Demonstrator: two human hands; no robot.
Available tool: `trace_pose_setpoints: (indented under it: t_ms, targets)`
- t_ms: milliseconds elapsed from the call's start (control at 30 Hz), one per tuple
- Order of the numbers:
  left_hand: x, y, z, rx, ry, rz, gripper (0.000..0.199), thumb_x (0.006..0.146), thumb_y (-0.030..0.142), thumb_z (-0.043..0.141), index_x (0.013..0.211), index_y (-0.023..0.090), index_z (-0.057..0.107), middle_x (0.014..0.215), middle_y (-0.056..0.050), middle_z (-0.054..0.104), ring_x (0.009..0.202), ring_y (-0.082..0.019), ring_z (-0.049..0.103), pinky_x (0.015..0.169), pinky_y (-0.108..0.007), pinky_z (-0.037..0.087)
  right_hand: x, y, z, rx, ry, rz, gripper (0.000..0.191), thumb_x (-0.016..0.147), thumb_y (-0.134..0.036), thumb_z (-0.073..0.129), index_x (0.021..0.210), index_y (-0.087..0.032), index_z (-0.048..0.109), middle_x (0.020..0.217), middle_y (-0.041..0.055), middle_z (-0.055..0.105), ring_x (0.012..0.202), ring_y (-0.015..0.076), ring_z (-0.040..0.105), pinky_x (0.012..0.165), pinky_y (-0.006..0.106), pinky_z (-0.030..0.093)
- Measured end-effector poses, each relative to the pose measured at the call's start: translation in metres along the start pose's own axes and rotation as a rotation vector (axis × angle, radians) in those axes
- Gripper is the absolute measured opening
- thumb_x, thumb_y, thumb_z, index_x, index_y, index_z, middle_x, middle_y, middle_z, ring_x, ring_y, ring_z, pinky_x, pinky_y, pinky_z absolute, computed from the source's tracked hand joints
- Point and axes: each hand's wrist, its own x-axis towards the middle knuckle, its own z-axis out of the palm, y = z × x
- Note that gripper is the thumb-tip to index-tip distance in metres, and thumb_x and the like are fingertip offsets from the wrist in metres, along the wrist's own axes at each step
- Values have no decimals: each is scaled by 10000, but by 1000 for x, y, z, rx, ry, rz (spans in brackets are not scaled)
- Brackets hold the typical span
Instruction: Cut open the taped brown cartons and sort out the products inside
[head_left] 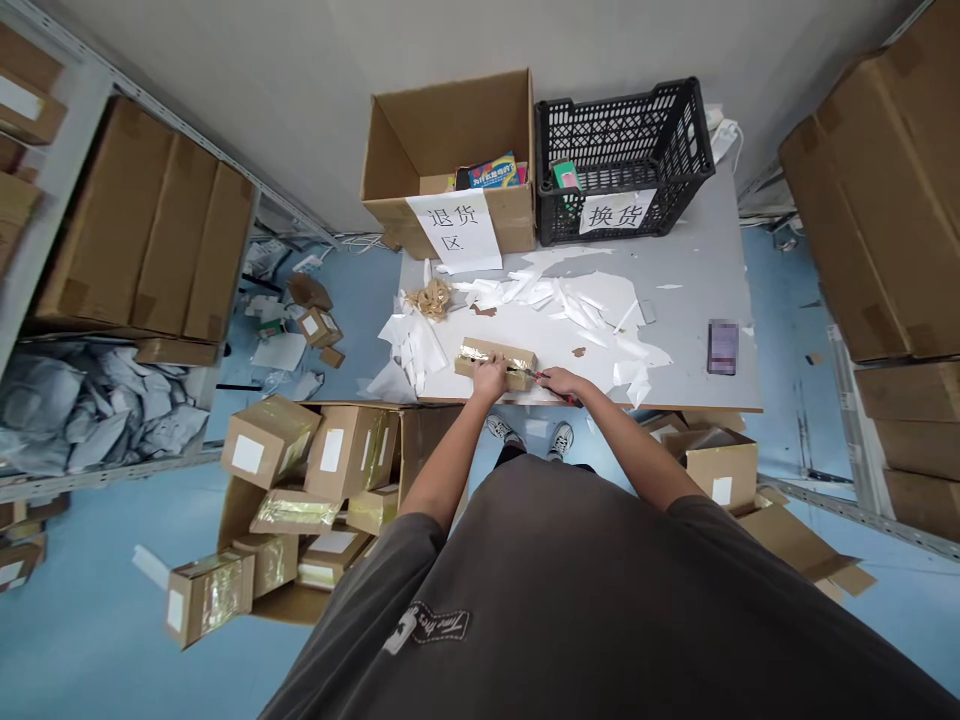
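Note:
A small taped cardboard box lies near the front edge of the table. My left hand is closed on the box's front side, near its middle. Red-handled scissors are in my right hand, with the blades reaching over the right part of the box. Clear tape shines on the box's top. Around it on the table are torn white paper scraps and a crumpled brown wad.
Behind stand an open cardboard box and a black crate. A phone lies at the table's right. Below the table's left edge is a large carton of small boxes; shelves flank both sides.

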Motion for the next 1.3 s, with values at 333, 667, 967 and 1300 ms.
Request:
trace_pose_setpoints:
  t_ms: [333,667,967,1300]
  targets:
    - [3,2,-5,15,-53,-8,819,725,291,947,1474,158,643,1546,-238,644,1473,-398,571,1160,-465,409,-5,6,14,259,-18,47,372,985,-496,720,769,-252,540,528,-23,563,442,188,537,504,305,469]
    - [9,1,-7,16,-60,48,734,712,260,953,1393,157,702,1480,-242,685,1459,-417,567,1152,-496,401,-18,1,27,396,-16,73,477,991,-633,695,775,-257,497,532,-29,563,424,162,503,461,277,450]
    - [3,-7,-2,4,-12,123,579,761,260,899,1317,197,749,1544,-195,644,1509,-392,489,1160,-513,379,-29,-1,43,389,85,114,390,1032,-532,648,802,-253,502,548,-44,559,422,156,507,464,266,457]
    - [4,-11,-1,-35,23,188,329,856,226,802,1184,247,809,1573,-151,636,1533,-371,473,1159,-538,377,-38,-9,63,314,122,82,419,1082,-534,573,784,-259,468,532,-63,524,443,134,500,474,218,424]
